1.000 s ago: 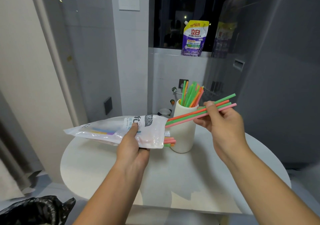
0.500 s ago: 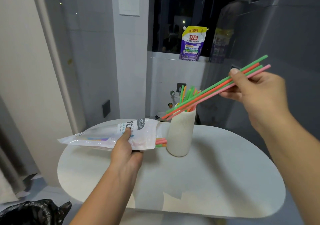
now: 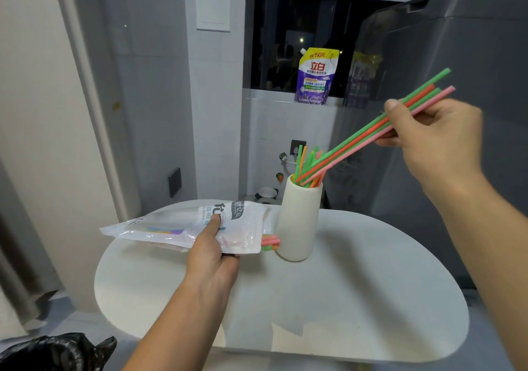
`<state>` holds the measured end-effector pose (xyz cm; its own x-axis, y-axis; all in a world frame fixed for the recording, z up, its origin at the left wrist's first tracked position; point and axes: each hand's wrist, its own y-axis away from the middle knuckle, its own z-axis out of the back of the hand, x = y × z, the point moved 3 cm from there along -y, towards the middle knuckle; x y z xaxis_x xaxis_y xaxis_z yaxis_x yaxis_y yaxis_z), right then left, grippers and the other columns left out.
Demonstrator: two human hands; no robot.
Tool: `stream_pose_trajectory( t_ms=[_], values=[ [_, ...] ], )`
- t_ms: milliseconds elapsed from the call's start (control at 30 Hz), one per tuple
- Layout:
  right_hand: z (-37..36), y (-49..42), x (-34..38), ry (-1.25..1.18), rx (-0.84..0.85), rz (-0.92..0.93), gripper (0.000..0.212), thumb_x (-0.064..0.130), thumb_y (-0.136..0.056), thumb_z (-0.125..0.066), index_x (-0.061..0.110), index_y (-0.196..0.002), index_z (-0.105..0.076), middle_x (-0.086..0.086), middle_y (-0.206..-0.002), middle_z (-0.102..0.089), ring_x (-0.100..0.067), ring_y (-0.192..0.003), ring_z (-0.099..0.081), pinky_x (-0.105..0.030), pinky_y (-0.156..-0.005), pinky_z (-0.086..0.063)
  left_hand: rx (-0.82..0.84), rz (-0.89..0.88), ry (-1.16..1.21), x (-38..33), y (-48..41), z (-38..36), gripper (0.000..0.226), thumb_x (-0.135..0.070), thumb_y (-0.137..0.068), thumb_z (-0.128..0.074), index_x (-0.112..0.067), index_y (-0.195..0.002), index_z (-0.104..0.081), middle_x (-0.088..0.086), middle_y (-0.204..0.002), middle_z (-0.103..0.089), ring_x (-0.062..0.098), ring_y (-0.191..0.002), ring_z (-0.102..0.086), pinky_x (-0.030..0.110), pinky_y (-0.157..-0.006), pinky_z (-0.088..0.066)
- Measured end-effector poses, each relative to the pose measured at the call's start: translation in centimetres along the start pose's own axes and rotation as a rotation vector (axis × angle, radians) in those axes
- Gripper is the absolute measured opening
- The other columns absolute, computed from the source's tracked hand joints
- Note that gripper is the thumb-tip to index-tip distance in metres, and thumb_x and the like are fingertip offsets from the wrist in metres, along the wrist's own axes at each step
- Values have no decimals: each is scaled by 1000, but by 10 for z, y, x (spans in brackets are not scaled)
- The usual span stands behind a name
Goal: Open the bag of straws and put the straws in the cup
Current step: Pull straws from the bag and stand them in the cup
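Head view, the only one I have. My right hand is up in the right of the frame, thumb and fingers pinched round a small bundle of straws: two green, one orange, one pink.

Their long axis is what matters. It slants from the upper right down toward the centre, and the lower tips sit at the mouth of the white cup, apparently just inside the rim among the straws already standing there. So the cup lies down and to the left of that hand, right along the line of the straws. I reckon the move is to slide them down that line and tip them more upright, then let go.

My left hand is at lower centre-left, thumb on top and gripping the bag over the table. The bag lies nearly level, its open end facing the cup. A few straw ends poke out just beside the cup's lower wall; I can't tell if they touch.

The right hand is the one lined up with the cup's mouth. The left sits lower, beside the base. The cup is tall and narrow, so a sideways shove could tip it.
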<state>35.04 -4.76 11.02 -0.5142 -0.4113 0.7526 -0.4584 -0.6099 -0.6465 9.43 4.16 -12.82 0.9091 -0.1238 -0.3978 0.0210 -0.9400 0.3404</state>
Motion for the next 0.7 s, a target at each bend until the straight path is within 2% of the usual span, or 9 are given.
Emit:
stream_pose_trajectory(
  t_ms=[200,367,433,533,633,700],
  values=[
    [-19,0,-10,58,119,-46,16,25,-92,-70,25,-77,-68,-1,-82,-75,-15,-72,-77,-39,-71,-64,-6,1,-1,2,3,-1,44,-13,-99,-69,-11,-141,-58,17,-135,-71,47,-127,-65,78,-106,-42],
    [-43,-2,-28,127,216,-112,12,26,-93,-69,17,-85,-71,-1,-84,-75,-15,-73,-76,-40,-73,-64,3,-19,-8,2,9,-7,41,-10,-101,-65,-9,-142,-60,14,-133,-73,37,-123,-69,71,-107,-46],
    [-53,-3,-35,173,244,-113,15,27,-93,-69,13,-89,-72,-1,-84,-75,-14,-73,-76,-41,-74,-64,-3,-4,-23,3,10,-7,40,-11,-101,-66,-9,-140,-60,15,-134,-72,40,-125,-68,72,-107,-45],
    [-66,-8,-39,238,280,-95,19,29,-92,-69,11,-85,-72,-4,-83,-75,-18,-72,-75,-42,-74,-64,0,5,-26,3,10,-7,40,-13,-100,-68,-9,-139,-59,16,-134,-72,44,-126,-67,75,-106,-44],
    [-79,-11,-42,371,334,-79,27,33,-91,-70,7,-86,-73,-8,-85,-75,-20,-74,-73,-41,-76,-62,-1,-10,-14,1,13,-9,41,-12,-101,-66,-7,-141,-59,16,-133,-72,40,-125,-68,73,-107,-45],
    [-87,-9,-46,477,355,-52,33,39,-89,-71,7,-85,-73,-9,-93,-72,-21,-83,-69,-40,-78,-59,-16,-13,-27,1,17,-12,39,-10,-102,-64,-7,-140,-60,15,-132,-72,36,-124,-69,67,-108,-47]
  ],
)
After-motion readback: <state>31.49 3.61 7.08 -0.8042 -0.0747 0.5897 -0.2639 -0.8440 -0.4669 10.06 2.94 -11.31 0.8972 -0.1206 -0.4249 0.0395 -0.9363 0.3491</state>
